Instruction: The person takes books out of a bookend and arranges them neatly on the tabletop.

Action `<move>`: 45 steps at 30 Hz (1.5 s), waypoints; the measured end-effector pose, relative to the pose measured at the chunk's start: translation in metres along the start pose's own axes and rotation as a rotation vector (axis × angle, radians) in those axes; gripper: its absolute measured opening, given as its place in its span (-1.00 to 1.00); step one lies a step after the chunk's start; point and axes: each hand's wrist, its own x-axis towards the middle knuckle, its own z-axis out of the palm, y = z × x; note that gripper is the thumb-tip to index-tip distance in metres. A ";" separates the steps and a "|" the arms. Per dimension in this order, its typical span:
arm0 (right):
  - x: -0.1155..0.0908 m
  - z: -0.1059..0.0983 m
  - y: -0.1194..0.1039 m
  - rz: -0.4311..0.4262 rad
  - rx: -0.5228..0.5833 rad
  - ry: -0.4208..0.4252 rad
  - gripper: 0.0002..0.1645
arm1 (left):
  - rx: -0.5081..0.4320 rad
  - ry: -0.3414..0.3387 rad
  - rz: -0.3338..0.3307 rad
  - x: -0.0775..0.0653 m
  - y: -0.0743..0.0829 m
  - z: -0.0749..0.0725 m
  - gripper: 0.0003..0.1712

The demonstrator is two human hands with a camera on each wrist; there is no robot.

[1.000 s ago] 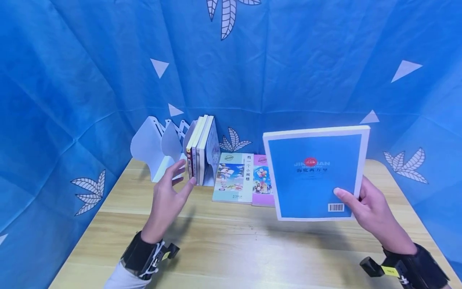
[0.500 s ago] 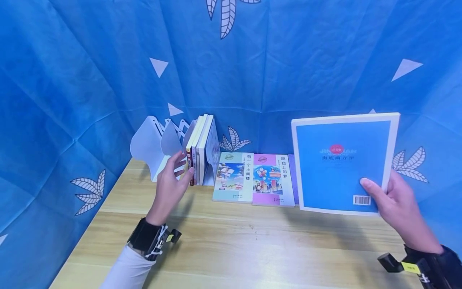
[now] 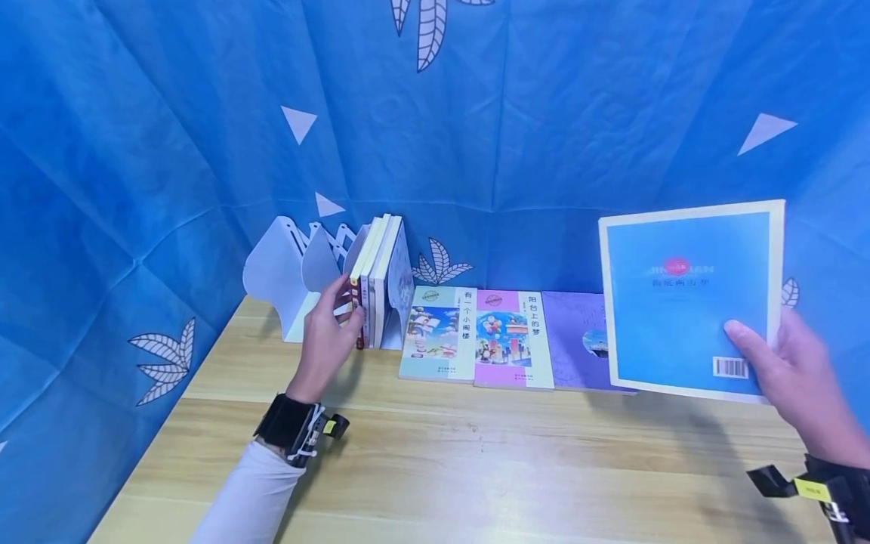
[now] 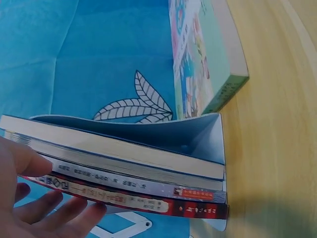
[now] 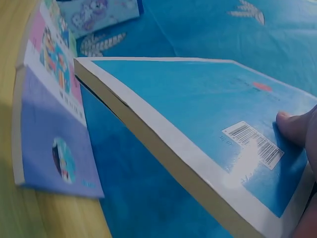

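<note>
My right hand (image 3: 809,378) holds up a blue book (image 3: 689,317) with a white border and a barcode, thumb across its cover. In the right wrist view its pale page edge faces the camera. My left hand (image 3: 326,332) is at the left end of a row of upright books (image 3: 381,257) in a white expandable book rack (image 3: 272,268). In the left wrist view the thumb lies at the spines and the fingers reach under the red-spined book (image 4: 193,210), gripping it. A white-spined book (image 4: 148,186) stands against it.
Right of the rack stand a green-edged book (image 3: 438,366), a pink-edged book (image 3: 513,370) and a purple book (image 3: 571,340), leaning along the blue curtain (image 3: 503,151). The raised blue book overlaps the purple one. All stand on the wooden table (image 3: 442,468).
My right hand has carried the blue book to the right, uncovering the pink-edged and purple books. My left hand has closed in on the red-spined book.
</note>
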 end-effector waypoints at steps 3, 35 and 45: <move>0.003 -0.007 0.008 0.034 -0.023 0.018 -0.47 | -0.004 -0.007 0.008 0.002 -0.002 0.002 -0.27; 0.039 -0.025 0.091 0.250 -0.206 -0.321 -0.12 | 0.211 0.088 0.002 0.005 -0.014 0.013 -0.45; 0.045 -0.023 0.095 0.349 -0.186 -0.436 0.10 | 0.231 0.092 0.030 0.004 -0.016 0.015 -0.52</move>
